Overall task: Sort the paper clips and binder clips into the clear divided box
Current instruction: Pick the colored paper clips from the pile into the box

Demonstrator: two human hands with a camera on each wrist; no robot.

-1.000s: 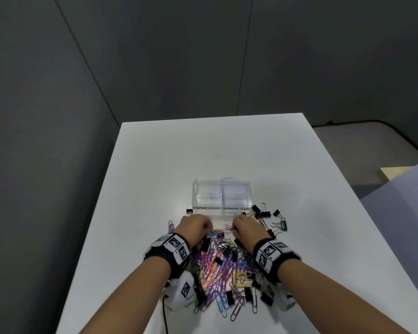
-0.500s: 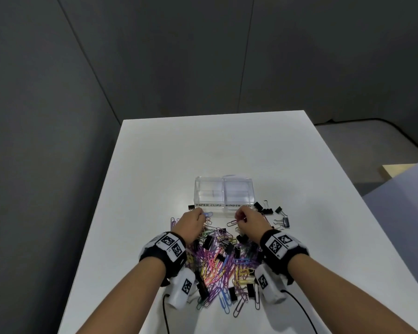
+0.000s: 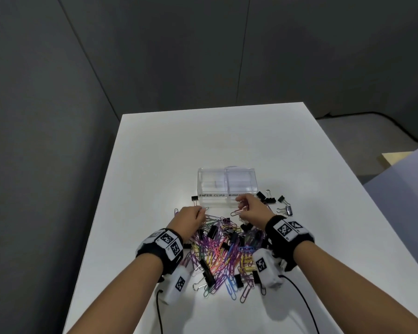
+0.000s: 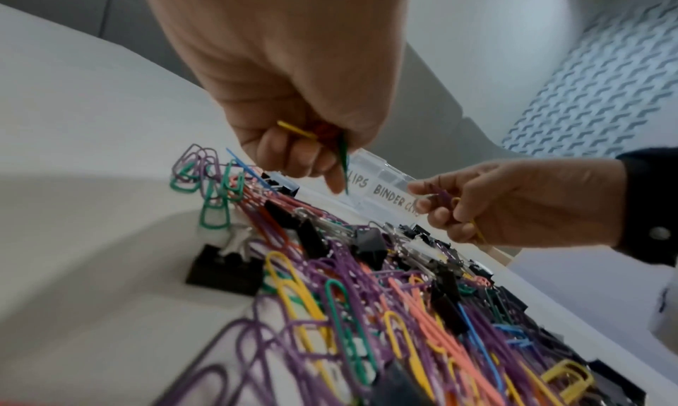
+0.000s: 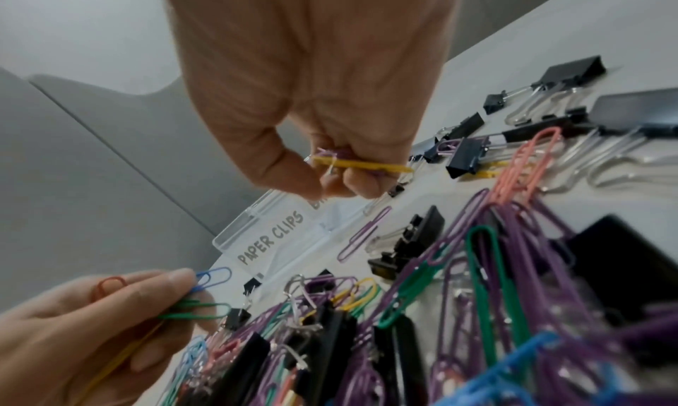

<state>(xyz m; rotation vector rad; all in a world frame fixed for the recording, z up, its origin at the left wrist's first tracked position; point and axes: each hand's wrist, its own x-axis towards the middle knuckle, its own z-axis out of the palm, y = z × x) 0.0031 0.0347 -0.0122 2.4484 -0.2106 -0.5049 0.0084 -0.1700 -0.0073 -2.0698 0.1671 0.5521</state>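
Clear divided box (image 3: 227, 186) sits on the white counter (image 3: 169, 150), just beyond the pile. Two compartments side by side; front wall labelled "PAPER CLIPS" on the left half and "BINDER CLIPS" on the right, the latter partly hidden behind the right hand in the head view. No clips visible inside either compartment.

Pile of paper clips (image 3: 220, 256) lies between the two forearms, near side of the box: mostly purple, with green, yellow, pink, blue and orange mixed in. Black binder clips (image 4: 370, 245) are tangled through the pile. A separate loose group of binder clips (image 3: 275, 203) lies on the counter to the right of the box, apart from the main heap. One small black binder clip (image 3: 195, 198) stands alone just left of the box's front corner.

Left hand (image 3: 190, 219) hovers over the far left edge of the pile, fingers curled and pinching several paper clips; the right wrist view shows a blue, a green, an orange and a yellow one (image 5: 205, 279) in that grip.

Right hand (image 3: 252, 209) is raised just in front of the box's right half, fingers curled, pinching a yellow clip (image 5: 361, 163) together with at least one purple one.

Both wrists carry black bands with white square-patterned tags (image 3: 287, 229). Grey walls behind the counter.
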